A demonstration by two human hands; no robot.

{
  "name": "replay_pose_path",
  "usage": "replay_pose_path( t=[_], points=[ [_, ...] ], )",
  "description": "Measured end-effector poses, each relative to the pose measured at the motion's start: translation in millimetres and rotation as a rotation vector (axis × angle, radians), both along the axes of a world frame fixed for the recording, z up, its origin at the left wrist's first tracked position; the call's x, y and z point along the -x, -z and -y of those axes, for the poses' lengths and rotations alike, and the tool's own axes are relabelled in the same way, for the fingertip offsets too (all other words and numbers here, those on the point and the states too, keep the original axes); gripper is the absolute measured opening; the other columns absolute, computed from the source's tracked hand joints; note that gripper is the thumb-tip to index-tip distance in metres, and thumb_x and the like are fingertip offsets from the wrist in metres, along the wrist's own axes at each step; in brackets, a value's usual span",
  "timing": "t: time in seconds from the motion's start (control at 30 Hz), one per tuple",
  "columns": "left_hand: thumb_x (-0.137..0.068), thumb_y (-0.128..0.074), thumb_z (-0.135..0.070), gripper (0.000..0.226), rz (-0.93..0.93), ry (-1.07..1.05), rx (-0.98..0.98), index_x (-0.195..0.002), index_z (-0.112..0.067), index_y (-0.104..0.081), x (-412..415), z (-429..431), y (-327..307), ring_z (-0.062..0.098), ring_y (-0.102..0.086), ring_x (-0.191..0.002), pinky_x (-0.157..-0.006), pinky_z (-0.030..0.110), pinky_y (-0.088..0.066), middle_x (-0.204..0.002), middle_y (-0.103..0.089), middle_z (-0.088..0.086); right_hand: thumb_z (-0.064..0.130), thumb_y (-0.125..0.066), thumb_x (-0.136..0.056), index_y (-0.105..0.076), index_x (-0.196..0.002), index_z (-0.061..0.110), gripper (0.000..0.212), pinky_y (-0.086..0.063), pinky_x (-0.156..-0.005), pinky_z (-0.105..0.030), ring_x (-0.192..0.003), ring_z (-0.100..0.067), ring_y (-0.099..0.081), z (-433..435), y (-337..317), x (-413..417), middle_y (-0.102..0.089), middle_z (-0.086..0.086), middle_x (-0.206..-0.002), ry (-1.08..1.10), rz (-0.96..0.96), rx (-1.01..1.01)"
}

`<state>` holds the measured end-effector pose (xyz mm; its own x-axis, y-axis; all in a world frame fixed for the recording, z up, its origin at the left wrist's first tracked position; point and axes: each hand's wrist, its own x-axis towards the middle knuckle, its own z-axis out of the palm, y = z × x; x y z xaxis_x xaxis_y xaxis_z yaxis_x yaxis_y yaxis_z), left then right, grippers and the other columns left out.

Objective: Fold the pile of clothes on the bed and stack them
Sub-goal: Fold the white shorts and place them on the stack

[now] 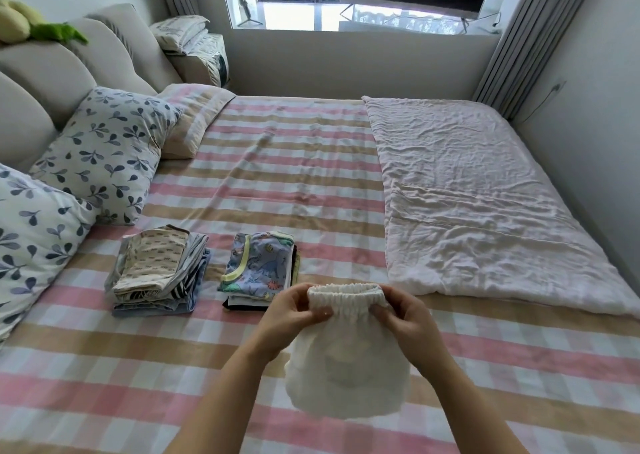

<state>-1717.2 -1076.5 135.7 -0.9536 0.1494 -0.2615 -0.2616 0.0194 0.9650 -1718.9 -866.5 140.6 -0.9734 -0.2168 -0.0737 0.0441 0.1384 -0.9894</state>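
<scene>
You've got the bed [304, 176] in a pink-and-tan checked sheet, with a crumpled pink blanket [485, 194] along its right side and leaf-print pillows [100, 149] on the left. There's no loose pile showing, so I'd say you're nearly done. Two folded stacks sit side by side near you: a beige-topped stack [152, 266] and a dinosaur-print stack [259, 266]. What's left looks like just the white elastic-waist garment [346, 367], probably shorts, hanging over the near sheet. Your left hand [294, 310] and right hand [405, 315] each pinch one end of its waistband. No labels are readable, and the beige print's too small to make out.
</scene>
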Motion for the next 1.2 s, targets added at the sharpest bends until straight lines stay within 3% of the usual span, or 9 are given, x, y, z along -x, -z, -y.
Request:
replay_pose_path(
  t=[0.23, 0.37, 0.53, 0.7, 0.8, 0.87, 0.97, 1.07, 1.2],
  points=[
    [-0.074, -0.072, 0.003, 0.025, -0.248, -0.157, 0.095, -0.097, -0.002, -0.064, 89, -20, -10, 0.020, -0.063, -0.082, -0.077, 0.033, -0.054, -0.091, -0.067, 0.014, 0.001, -0.060, -0.086, -0.063, -0.105, 0.013, 0.023, -0.045, -0.078, -0.011, -0.087, 0.002, -0.061, -5, -4, 95, -0.067, 0.002, -0.096, 0.112, -0.201, -0.085],
    [-0.073, -0.071, 0.004, 0.027, -0.288, -0.168, 0.067, -0.097, -0.007, -0.065, 110, -21, 8, 0.020, -0.066, -0.086, -0.078, 0.031, -0.056, -0.092, -0.069, 0.011, 0.002, -0.059, -0.087, -0.063, -0.107, 0.011, 0.023, -0.045, -0.078, -0.010, -0.090, -0.001, -0.062, -11, 12, 114, -0.068, 0.003, -0.098, 0.115, -0.210, -0.078],
    [-0.079, -0.068, 0.001, 0.027, -0.158, -0.133, 0.119, -0.102, -0.013, -0.064, 101, -19, 84, 0.021, -0.066, -0.090, -0.077, 0.029, -0.055, -0.096, -0.070, 0.010, 0.001, -0.058, -0.088, -0.063, -0.108, 0.011, 0.022, -0.049, -0.077, -0.016, -0.090, -0.007, -0.063, -12, 84, 102, -0.067, -0.003, -0.098, 0.070, -0.076, -0.105],
    [-0.079, -0.065, 0.007, 0.032, 0.074, -0.101, 0.179, -0.098, -0.018, -0.062, 62, -21, 190, 0.021, -0.064, -0.088, -0.076, 0.025, -0.053, -0.092, -0.068, 0.006, 0.012, -0.058, -0.089, -0.054, -0.118, 0.026, 0.032, -0.043, -0.075, -0.011, -0.091, 0.000, -0.058, -12, 193, 62, -0.061, 0.012, -0.099, 0.030, 0.200, -0.226],
    [-0.079, -0.063, 0.009, 0.033, 0.189, -0.078, 0.192, -0.099, -0.016, -0.061, 21, -23, 244, 0.019, -0.064, -0.088, -0.074, 0.021, -0.051, -0.093, -0.068, 0.005, 0.009, -0.057, -0.089, -0.055, -0.118, 0.023, 0.032, -0.043, -0.078, -0.010, -0.098, -0.004, -0.058, -13, 248, 24, -0.061, 0.011, -0.105, 0.001, 0.315, -0.262],
    [-0.078, -0.064, 0.010, 0.035, 0.237, -0.083, 0.199, -0.097, -0.019, -0.061, -7, -25, 270, 0.015, -0.063, -0.087, -0.074, 0.020, -0.051, -0.091, -0.067, 0.002, 0.006, -0.057, -0.089, -0.058, -0.112, 0.019, 0.027, -0.046, -0.084, -0.019, -0.102, -0.009, -0.060, -14, 274, -2, -0.064, 0.008, -0.106, -0.005, 0.363, -0.249],
    [-0.077, -0.067, 0.007, 0.035, 0.276, -0.092, 0.238, -0.099, -0.020, -0.062, -45, -26, 292, 0.011, -0.063, -0.090, -0.079, 0.020, -0.050, -0.096, -0.068, 0.002, 0.004, -0.063, -0.084, -0.061, -0.103, 0.023, 0.026, -0.045, -0.081, -0.014, -0.093, 0.003, -0.060, -16, 295, -39, -0.066, 0.011, -0.099, 0.011, 0.349, -0.294],
    [-0.073, -0.059, 0.013, 0.043, 0.264, -0.065, 0.292, -0.100, -0.020, -0.064, -75, -29, 302, -0.003, -0.059, -0.098, -0.082, 0.008, -0.043, -0.103, -0.066, -0.006, -0.017, -0.059, -0.072, -0.061, -0.098, 0.023, 0.047, -0.038, -0.080, -0.001, -0.094, 0.011, -0.056, -14, 311, -71, -0.064, 0.010, -0.099, 0.037, 0.321, -0.371],
    [-0.075, -0.051, 0.020, 0.045, 0.297, -0.227, 0.264, -0.094, -0.019, -0.063, -103, -41, 313, 0.006, -0.059, -0.100, -0.085, 0.011, -0.045, -0.104, -0.063, 0.003, -0.023, -0.047, -0.066, -0.066, -0.096, 0.013, 0.050, -0.035, -0.101, -0.015, -0.115, -0.005, -0.050, -11, 325, -99, -0.058, 0.009, -0.111, 0.012, 0.317, -0.400]
  ],
)
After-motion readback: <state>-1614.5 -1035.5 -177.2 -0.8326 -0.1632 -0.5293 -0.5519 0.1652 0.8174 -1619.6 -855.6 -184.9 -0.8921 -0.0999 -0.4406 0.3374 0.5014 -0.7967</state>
